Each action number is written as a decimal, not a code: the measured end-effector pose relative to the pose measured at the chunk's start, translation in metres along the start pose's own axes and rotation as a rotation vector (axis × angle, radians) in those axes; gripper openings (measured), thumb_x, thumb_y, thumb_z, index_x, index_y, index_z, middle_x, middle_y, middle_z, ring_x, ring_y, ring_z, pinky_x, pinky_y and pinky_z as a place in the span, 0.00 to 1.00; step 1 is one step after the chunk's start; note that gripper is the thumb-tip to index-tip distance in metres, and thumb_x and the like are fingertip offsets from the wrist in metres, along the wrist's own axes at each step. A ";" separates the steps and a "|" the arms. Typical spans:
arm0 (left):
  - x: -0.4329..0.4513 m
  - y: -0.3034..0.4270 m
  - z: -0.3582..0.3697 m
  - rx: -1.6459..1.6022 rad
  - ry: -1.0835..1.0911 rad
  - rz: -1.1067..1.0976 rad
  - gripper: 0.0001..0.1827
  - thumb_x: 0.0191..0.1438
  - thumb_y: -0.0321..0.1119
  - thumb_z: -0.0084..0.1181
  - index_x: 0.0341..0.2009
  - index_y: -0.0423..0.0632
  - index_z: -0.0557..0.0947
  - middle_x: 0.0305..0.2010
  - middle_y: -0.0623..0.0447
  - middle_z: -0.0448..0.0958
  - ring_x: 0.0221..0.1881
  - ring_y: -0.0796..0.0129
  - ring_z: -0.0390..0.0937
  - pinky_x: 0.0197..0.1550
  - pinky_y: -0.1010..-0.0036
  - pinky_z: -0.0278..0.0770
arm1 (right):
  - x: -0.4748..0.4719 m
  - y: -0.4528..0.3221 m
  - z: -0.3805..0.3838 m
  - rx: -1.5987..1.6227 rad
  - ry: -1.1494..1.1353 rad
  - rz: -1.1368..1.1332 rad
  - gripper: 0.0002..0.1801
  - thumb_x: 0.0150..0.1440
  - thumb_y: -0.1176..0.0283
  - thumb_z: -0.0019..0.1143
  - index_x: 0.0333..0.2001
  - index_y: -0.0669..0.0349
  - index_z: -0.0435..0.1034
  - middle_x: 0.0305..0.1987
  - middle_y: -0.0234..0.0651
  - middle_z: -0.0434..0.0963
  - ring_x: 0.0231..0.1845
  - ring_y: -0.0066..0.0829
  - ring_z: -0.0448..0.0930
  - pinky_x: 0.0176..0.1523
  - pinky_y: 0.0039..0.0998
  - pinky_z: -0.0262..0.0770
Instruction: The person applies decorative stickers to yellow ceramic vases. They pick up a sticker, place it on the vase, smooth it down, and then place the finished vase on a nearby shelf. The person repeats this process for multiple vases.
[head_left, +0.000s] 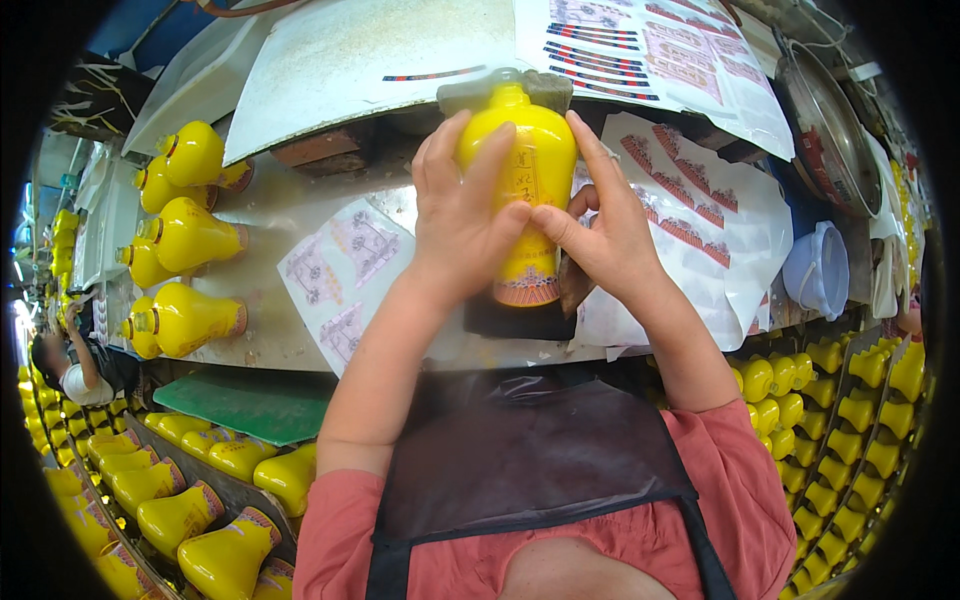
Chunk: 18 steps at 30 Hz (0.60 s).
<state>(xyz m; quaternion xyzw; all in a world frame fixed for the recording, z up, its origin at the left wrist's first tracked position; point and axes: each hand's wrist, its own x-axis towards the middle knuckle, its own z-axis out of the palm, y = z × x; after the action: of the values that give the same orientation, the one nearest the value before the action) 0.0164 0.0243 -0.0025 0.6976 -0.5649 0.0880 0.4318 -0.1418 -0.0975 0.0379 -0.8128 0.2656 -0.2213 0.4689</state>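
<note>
A glossy yellow ceramic bottle (545, 176) lies with its neck away from me, its base end toward me. It bears a printed column of characters and a patterned band at the base. My left hand (457, 214) holds its left side, fingers partly blurred over the body. My right hand (619, 217) holds the right side, index fingertip at the shoulder. Both thumbs press on the front, tips almost touching. Under the neck is a grey cloth-like pad (551, 84); beneath the base sits a dark block (517, 322).
Decal sheets (352, 274) (686, 199) flank the bottle on a metal table (292, 202). Narrow decal strips (600, 64) lie on a raised white board (367, 45). Yellow bottles (199, 232) stand left; racked ones (847, 442) fill both sides. A bucket (817, 270) is right. Another person (86, 367) works far left.
</note>
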 end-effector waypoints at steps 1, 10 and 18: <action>0.000 0.000 -0.001 0.005 -0.005 0.008 0.35 0.57 0.52 0.60 0.68 0.55 0.72 0.71 0.38 0.57 0.70 0.37 0.56 0.72 0.47 0.56 | 0.000 0.000 0.000 0.001 0.002 0.000 0.54 0.51 0.50 0.73 0.76 0.57 0.55 0.47 0.47 0.74 0.33 0.30 0.78 0.40 0.30 0.76; 0.001 -0.002 -0.005 0.045 -0.047 0.038 0.36 0.65 0.58 0.51 0.72 0.56 0.66 0.73 0.39 0.56 0.72 0.41 0.55 0.73 0.51 0.54 | -0.001 -0.002 0.002 -0.001 0.005 0.004 0.55 0.51 0.51 0.73 0.77 0.57 0.54 0.50 0.47 0.74 0.34 0.30 0.78 0.42 0.30 0.76; 0.002 -0.003 -0.007 -0.012 -0.032 0.045 0.42 0.66 0.61 0.49 0.74 0.47 0.60 0.75 0.38 0.56 0.73 0.41 0.55 0.75 0.52 0.52 | 0.002 -0.001 -0.004 0.126 -0.026 0.046 0.55 0.53 0.50 0.73 0.77 0.59 0.54 0.54 0.47 0.74 0.34 0.28 0.78 0.43 0.29 0.76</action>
<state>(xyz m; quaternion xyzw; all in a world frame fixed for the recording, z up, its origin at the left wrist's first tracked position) 0.0224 0.0275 0.0011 0.6835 -0.5879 0.0831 0.4246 -0.1429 -0.1012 0.0410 -0.7781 0.2634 -0.2163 0.5275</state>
